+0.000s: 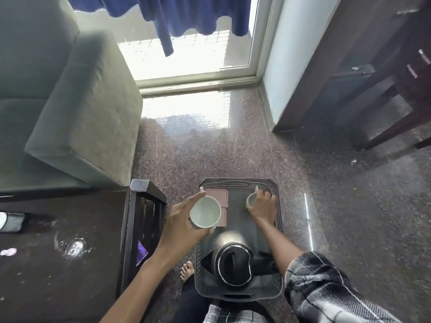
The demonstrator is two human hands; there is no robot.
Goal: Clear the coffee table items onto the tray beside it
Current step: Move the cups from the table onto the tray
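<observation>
A dark plastic tray [277,231] lies on the floor to the right of the dark coffee table [70,264]. My left hand [179,224] holds a white cup [205,212] in the air above the tray's left side. At the tray's far right, my right hand [263,206] grips a second white cup [251,199], which sits low on the tray. A steel kettle with a black lid [233,259] stands on the near half of the tray. Pink coasters [220,197] lie on the tray's far left, partly behind the raised cup.
A grey sofa [77,108] stands behind the table. On the table's left edge lie a dark remote-like object [14,221] and a small pink item [8,252]. A wooden chair [384,106] stands at the right. My foot [186,271] rests between table and tray.
</observation>
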